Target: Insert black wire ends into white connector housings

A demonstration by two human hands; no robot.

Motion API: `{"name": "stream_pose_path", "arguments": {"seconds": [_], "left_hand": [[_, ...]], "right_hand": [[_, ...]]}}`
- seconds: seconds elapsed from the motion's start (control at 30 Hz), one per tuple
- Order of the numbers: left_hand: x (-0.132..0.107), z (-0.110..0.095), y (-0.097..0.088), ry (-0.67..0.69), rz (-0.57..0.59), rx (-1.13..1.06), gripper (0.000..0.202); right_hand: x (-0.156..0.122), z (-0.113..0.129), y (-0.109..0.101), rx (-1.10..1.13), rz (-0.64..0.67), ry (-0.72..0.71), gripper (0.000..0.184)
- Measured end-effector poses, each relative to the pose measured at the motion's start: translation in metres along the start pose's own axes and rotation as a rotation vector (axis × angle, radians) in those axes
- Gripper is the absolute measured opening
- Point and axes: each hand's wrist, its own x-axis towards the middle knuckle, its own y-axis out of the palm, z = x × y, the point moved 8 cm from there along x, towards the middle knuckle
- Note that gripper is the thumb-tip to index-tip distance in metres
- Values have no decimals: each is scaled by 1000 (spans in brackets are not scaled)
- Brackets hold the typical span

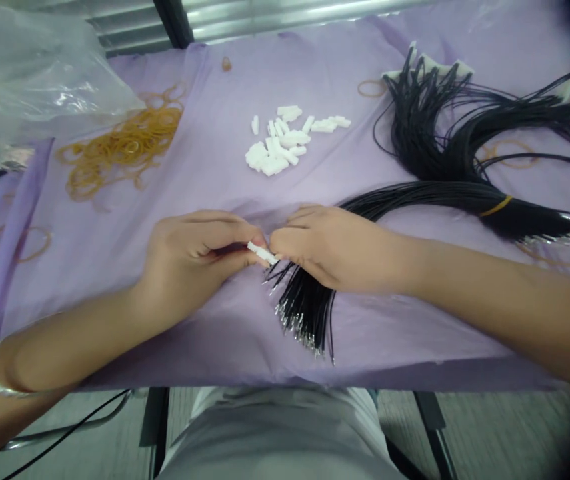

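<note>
My left hand (199,257) pinches a small white plastic connector housing (263,253) between thumb and fingertips. Right beside it, my right hand (327,243) is closed, its fingertips at the housing's right end and on thin black wires. Which wires it grips is partly hidden by the fingers. Below and behind the right hand fans a bundle of black wires (309,303) with bare metal terminals at the ends. The bundle runs right under the hand to a far end (507,208) tied with a yellow rubber band.
Several loose white housings (277,150) lie beyond my hands. A heap of yellow rubber bands (125,147) sits at the left, near a clear plastic bag (39,67). More black wires with white housings (429,127) lie at the back right. A purple cloth (215,160) covers the table.
</note>
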Motion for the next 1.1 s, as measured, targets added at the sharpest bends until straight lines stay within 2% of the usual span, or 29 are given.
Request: {"name": "stream_pose_path", "arguments": {"seconds": [0.17, 0.3, 0.47, 0.63, 0.77, 0.97, 1.1], "left_hand": [[3, -1, -9, 51, -67, -5, 4], [2, 2, -10, 44, -16, -28, 5], [-1, 3, -11, 52, 2, -71, 5], [1, 3, -8, 38, -2, -54, 6], [3, 9, -5, -31, -11, -62, 4], [2, 8, -1, -10, -2, -15, 6], [4, 5, -3, 3, -25, -55, 10]], "right_hand": [[-3, -6, -18, 139, -99, 95, 18], [-7, -13, -33, 137, -183, 173, 24], [-6, -9, -32, 279, -211, 77, 21], [-3, -15, -24, 409, -217, 137, 21], [0, -16, -16, 337, -173, 175, 23], [5, -15, -8, 251, -123, 202, 19], [3, -14, -15, 271, -154, 179, 19]]}}
